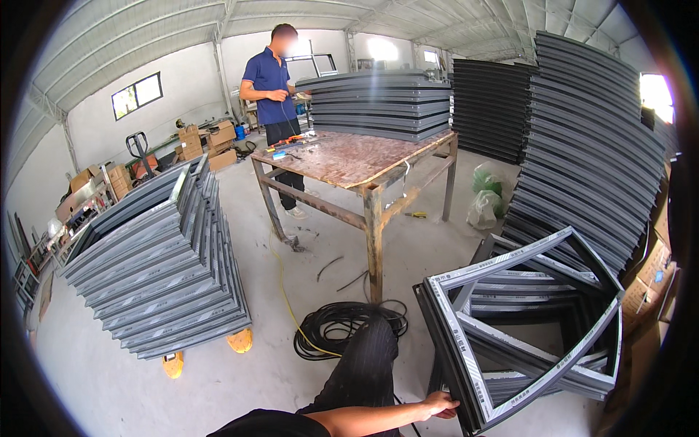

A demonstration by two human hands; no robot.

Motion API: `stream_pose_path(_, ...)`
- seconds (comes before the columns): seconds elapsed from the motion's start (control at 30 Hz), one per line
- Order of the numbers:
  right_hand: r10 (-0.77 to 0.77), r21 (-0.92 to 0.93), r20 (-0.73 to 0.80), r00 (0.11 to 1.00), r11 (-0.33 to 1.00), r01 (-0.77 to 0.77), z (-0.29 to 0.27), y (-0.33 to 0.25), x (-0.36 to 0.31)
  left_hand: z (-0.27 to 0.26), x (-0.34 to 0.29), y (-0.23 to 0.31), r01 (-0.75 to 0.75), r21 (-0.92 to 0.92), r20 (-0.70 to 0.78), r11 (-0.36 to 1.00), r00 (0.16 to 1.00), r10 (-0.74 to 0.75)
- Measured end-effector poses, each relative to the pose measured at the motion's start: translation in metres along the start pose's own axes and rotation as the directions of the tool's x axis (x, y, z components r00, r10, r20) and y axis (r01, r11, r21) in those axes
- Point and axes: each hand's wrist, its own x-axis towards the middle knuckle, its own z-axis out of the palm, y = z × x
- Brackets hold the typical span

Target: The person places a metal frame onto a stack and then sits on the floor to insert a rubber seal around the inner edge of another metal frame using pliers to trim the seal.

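Note:
My left hand (440, 405) reaches across from the lower edge, its fingers closed on the near left corner of a grey window frame (473, 364). This frame is a rectangular metal profile with printed white protective film along its faces. It lies tilted over other grey frames (502, 339) stacked crosswise beneath it at the lower right. My right hand does not show. My dark-trousered leg (357, 364) is left of the frame.
A wood-topped metal table (328, 156) bears a frame stack (378, 105); a co-worker (273, 87) stands behind it. Another stack (160, 269) rests on a yellow-forked pallet truck at left. Tall piles (582, 153) rise at right. Coiled black cable (328, 328) lies on the floor.

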Motion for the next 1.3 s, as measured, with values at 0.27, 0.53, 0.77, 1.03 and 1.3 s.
stream_pose_path(0.27,0.046,-0.015,-0.022,0.999,0.999,-0.047,-0.012,0.004,0.001,0.043,-0.001,-0.008,0.038,0.004,0.064,0.999,0.997,-0.038)
stream_pose_path(0.53,0.070,-0.060,-0.016,0.997,0.996,-0.071,-0.021,0.011,0.008,0.082,-0.024,-0.027,-0.225,-0.116,0.205,0.968,0.948,0.245)
stream_pose_path(0.77,0.059,-0.005,0.072,0.996,0.998,-0.059,-0.008,-0.001,0.005,0.055,-0.004,-0.046,0.142,-0.062,0.137,0.988,0.982,-0.132)
stream_pose_path(1.03,0.026,-0.087,0.024,0.999,0.996,-0.024,-0.014,0.015,0.004,0.103,-0.065,-0.002,0.063,-0.007,0.084,0.998,0.995,-0.062)
stream_pose_path(1.3,0.076,-0.100,0.022,0.997,0.992,-0.073,-0.021,0.018,0.005,0.106,-0.068,0.009,0.077,0.027,0.080,0.997,0.994,-0.079)
